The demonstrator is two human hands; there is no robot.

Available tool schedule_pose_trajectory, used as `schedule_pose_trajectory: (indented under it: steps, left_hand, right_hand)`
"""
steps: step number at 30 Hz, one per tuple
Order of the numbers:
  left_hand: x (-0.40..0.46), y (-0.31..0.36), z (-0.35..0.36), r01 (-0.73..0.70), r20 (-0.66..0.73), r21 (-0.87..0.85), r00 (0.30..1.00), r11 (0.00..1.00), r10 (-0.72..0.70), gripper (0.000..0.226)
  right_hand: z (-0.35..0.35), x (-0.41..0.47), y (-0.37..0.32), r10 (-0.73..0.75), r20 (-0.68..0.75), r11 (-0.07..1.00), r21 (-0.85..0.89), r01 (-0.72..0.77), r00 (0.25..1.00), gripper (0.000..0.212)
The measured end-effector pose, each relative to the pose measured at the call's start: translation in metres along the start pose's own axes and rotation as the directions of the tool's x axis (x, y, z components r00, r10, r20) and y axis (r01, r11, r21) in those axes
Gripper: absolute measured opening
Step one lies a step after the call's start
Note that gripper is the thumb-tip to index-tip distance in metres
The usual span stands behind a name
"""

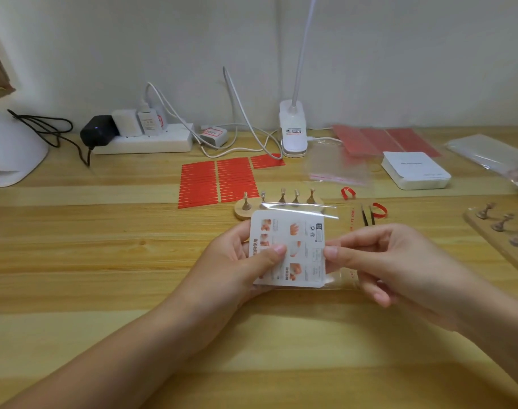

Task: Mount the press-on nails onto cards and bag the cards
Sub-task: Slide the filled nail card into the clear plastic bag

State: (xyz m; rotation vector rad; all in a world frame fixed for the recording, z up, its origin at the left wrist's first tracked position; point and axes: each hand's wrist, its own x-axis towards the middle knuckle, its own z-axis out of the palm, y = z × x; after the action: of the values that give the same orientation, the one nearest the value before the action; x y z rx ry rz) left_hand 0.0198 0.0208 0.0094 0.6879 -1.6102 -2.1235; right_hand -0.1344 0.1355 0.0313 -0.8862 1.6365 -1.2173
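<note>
— While both hands are up at frame centre, where does the card (293,249) sit?

— Inside a clear bag (337,249), raised above the worktop (104,261). Its long axis runs top to bottom in the frame, printed side facing the camera, print turned sideways.

— And each grip?

— Left hand (237,261) is closed on the card's left edge, thumb across the front. Right hand (378,261) pinches the bag at the card's right edge, thumb on top.

— Anything beyond?

— A wooden nail stand (243,212) just above the card, red strips (219,181) higher up, tweezers (367,215) to the right.
</note>
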Motion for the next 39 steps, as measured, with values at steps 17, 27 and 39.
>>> schedule_pose_trajectory:
  steps: [17, 27, 39]
  left_hand:
    - [0.015, 0.018, -0.034, -0.046, -0.069, 0.824, 0.981, 0.564, 0.181, 0.030]
    - [-0.001, -0.001, -0.010, -0.437, 0.377, 0.894, 0.856, 0.105, 0.353, 0.038]
    - [0.001, -0.018, -0.012, -0.454, 0.442, 0.889, 0.885, 0.057, 0.147, 0.045]
  right_hand:
    - [-0.010, 0.001, 0.011, -0.492, 0.179, 0.597, -0.642, 0.480, 0.852, 0.019]
    - [0.006, 0.000, 0.020, -0.464, 0.458, 0.411, -0.647, 0.642, 0.758, 0.013]
    - [-0.002, 0.005, 0.024, -0.400, 0.526, 0.426, -0.619, 0.660, 0.751, 0.004]
